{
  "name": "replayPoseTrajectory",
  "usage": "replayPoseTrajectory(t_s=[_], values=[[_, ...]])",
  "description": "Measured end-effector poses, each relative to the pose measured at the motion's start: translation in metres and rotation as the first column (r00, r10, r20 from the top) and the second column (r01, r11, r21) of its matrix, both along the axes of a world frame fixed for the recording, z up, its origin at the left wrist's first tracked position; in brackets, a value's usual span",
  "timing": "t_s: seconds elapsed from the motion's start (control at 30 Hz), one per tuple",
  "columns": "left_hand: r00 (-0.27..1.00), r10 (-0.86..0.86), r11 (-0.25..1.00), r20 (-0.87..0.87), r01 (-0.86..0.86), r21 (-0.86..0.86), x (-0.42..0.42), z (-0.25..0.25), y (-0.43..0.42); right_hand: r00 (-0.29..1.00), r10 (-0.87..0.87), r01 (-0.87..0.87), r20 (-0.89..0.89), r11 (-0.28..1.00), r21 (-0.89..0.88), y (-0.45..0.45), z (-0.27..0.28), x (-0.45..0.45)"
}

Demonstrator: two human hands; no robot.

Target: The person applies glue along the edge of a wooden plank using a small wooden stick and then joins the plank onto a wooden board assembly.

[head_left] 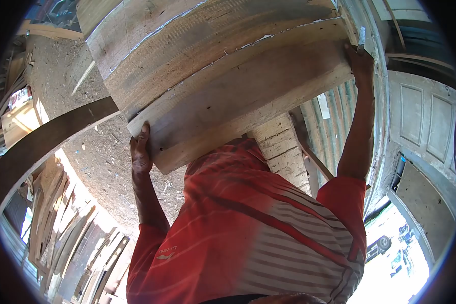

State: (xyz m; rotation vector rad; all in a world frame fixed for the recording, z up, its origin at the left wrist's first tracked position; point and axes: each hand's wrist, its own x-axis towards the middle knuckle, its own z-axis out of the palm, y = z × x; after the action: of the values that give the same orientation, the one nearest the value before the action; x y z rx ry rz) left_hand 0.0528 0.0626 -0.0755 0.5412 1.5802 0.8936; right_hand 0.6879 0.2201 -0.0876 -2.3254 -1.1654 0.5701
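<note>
A thick wooden plank (248, 86) lies across the view, beside other boards (187, 43) with pale, uneven lines along the seams between them. At the plank's left end is my left hand (141, 149), its thumb on the face and its fingers hidden behind the edge. My right hand (361, 63) grips the far right end, fingers bent around the corner, close to a small metal piece (362, 38). The near edge of the plank is against or just above the red shirt.
A curved dark beam (50, 131) extends to the left. Stacked wood strips (81, 248) stand at the lower left. Corrugated metal (332, 114) and a slatted wooden piece (281, 147) are below the plank. A panelled door (423, 116) is at the right.
</note>
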Motion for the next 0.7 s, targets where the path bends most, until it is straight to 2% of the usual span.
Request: replayPoseTrajectory(t_s=[0.13, 0.23, 0.33, 0.57, 0.7], values=[[1.000, -0.003, 1.000, -0.005, 0.003, -0.008, -0.001, 0.000, 0.001, 1.000, 0.004, -0.004, 0.007, 0.999, 0.033, -0.001, 0.001, -0.004], [1.000, 0.007, 1.000, 0.002, -0.007, 0.003, -0.002, -0.004, -0.001, 0.997, 0.008, 0.000, -0.079, 0.995, 0.097, -0.002, -0.008, 0.002], [0.998, 0.020, 0.999, 0.057, -0.022, 0.041, 0.000, -0.007, 0.001, 0.999, 0.000, 0.004, -0.037, 0.994, 0.111, -0.001, -0.014, 0.006], [0.985, 0.156, 0.978, -0.080, -0.143, 0.151, 0.012, -0.011, 0.004, 0.996, 0.017, -0.021, 0.086, 0.998, 0.057, 0.000, -0.008, 0.004], [0.972, 0.141, 0.984, -0.188, -0.117, 0.134, 0.002, -0.019, 0.000, 0.997, 0.029, -0.034, 0.075, 0.997, 0.073, 0.000, -0.007, 0.002]])
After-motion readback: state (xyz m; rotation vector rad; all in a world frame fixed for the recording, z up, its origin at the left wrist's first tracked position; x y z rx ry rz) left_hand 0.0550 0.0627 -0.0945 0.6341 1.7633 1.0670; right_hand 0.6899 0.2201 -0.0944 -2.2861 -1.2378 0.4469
